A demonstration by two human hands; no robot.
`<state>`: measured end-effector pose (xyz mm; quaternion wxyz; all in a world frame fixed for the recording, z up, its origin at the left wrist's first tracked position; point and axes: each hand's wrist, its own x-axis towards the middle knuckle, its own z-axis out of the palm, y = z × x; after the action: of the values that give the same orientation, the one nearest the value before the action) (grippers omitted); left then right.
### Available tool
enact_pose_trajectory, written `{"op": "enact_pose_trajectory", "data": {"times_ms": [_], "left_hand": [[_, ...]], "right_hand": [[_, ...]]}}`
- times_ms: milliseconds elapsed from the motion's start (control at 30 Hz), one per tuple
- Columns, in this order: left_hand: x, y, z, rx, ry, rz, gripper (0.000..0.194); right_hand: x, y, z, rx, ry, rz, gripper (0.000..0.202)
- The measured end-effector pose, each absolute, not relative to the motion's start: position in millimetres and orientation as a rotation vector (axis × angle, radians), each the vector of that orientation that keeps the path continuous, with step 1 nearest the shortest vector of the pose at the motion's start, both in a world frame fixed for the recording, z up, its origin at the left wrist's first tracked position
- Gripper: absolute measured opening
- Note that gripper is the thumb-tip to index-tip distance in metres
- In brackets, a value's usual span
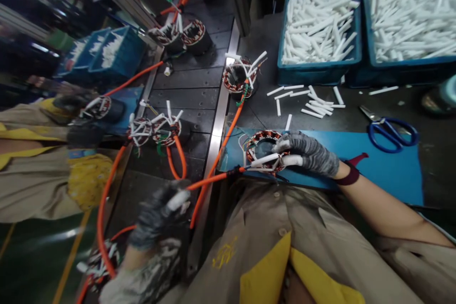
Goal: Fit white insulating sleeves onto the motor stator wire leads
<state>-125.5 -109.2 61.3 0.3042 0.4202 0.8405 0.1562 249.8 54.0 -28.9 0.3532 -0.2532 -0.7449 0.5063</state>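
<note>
My right hand (311, 154), in a grey glove with white fingertips, rests with its fingers closed on the right side of a wound stator (265, 137) on the blue mat (384, 175). White sleeves and thin wires lie across the stator's near side. From there an orange cable (210, 180) runs left to my left hand (156, 213), which is gloved, slightly blurred and closed around the cable near its end. Another stator (237, 78) with white sleeves stands beyond the mat, with an orange cable coming from it.
Two blue bins (318, 69) of white sleeves stand at the back right, with loose sleeves (317, 107) before them. Blue scissors (386, 133) lie on the mat's edge. More stators (166, 128) sit on the slatted conveyor (185, 76). Across it, a person's gloved hands (83, 130) are at another stator.
</note>
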Motion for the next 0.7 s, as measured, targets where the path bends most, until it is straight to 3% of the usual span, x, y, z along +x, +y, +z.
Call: {"op": "enact_pose_trajectory", "data": {"times_ms": [100,233,333,433,700], "left_hand": [[-139.4,-65.0,84.5,1.408,2.447,0.436,0.044],[-119.8,3.0,64.7,1.994,2.370,0.381,0.038],[-74.5,24.9,40.1,2.511,1.819,0.702,0.033],[-21.5,22.8,22.1,2.810,1.231,0.730,0.029],[8.3,22.8,-2.1,2.850,1.311,0.540,0.018]], "right_hand": [[245.1,46.8,-29.6,-0.828,-1.689,1.497,0.031],[241.1,37.4,-34.4,-0.920,-1.537,1.557,0.033],[240.3,35.0,-33.3,-0.933,-1.532,1.551,0.030],[241.2,35.4,-27.8,-0.906,-1.523,1.596,0.028],[245.3,42.4,-23.6,-0.997,-1.444,1.719,0.030]]}}
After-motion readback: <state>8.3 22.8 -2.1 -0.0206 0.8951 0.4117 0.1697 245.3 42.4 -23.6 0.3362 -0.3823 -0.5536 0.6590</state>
